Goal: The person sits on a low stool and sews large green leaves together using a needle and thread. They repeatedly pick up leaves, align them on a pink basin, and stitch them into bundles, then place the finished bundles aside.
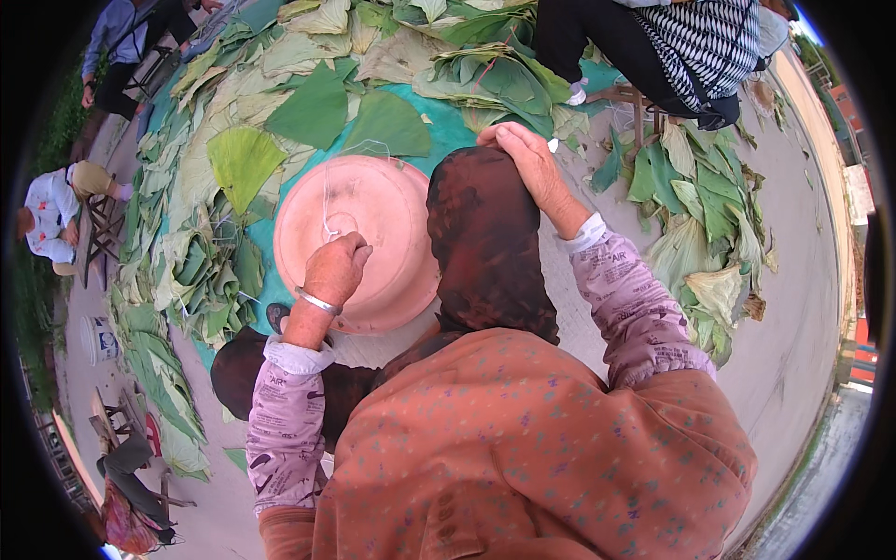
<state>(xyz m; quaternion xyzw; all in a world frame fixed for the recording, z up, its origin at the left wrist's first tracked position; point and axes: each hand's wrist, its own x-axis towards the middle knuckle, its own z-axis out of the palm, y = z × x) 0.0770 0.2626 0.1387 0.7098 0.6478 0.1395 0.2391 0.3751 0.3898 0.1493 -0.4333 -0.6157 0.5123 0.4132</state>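
Observation:
A pink plastic basin (392, 203), which looks upturned, sits just beyond my lap. My left hand (334, 271) hovers over it, fingers closed on a thin white string (326, 189). The string runs across the basin and loops at its far rim. My right hand (521, 157) lies on top of my knee, its fingers over the dark patterned trousers (483, 224), with nothing seen in it. Beyond the basin, large green fan-shaped leaves, perhaps folded lotus leaves (388, 126), lie on a teal sheet (442, 129). A yellow-green leaf (245, 164) stands out among them.
A leaf stack with pink string (490, 80) lies ahead, near a seated person's leg (602, 42). Another leaf pile (707, 217) is to my right. Leaf bundles (203, 269), a white bucket (100, 341) and people on stools (103, 238) are on my left.

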